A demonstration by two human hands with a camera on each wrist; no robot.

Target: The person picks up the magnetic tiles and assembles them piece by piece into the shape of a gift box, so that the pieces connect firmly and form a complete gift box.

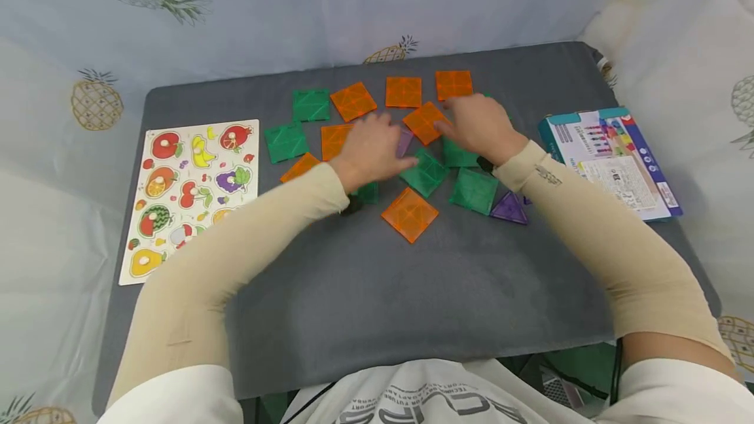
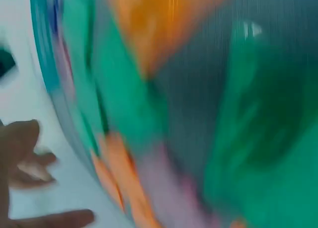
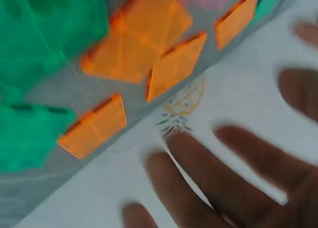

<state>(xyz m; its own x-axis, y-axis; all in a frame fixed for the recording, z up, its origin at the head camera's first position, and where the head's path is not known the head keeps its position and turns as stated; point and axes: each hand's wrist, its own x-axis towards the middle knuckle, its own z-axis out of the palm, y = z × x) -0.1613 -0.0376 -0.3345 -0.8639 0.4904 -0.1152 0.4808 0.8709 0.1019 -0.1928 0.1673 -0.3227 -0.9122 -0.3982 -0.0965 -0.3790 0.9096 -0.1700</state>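
My left hand [image 1: 376, 152] is over the left-middle of the spread of see-through square tiles, its fingers apart and nothing visible in them. An orange tile [image 1: 333, 141] lies just left of it, and a purple tile [image 1: 404, 141] shows beyond its thumb. My right hand [image 1: 483, 124] hovers on the other side, fingertips overlapping the edge of an orange tile [image 1: 425, 122] in the head view. In the right wrist view its blurred fingers [image 3: 198, 181] are spread and bare. Green tiles [image 1: 425, 174] lie between and below the hands. Motion blurs the left wrist view.
At the left lies a fruit puzzle board [image 1: 191, 201]; at the right, a printed box [image 1: 612, 163]. More orange tiles [image 1: 403, 92] line the back of the grey table [image 1: 377, 300]. A single orange tile [image 1: 410, 214] and a purple triangle [image 1: 509, 208] lie nearer me.
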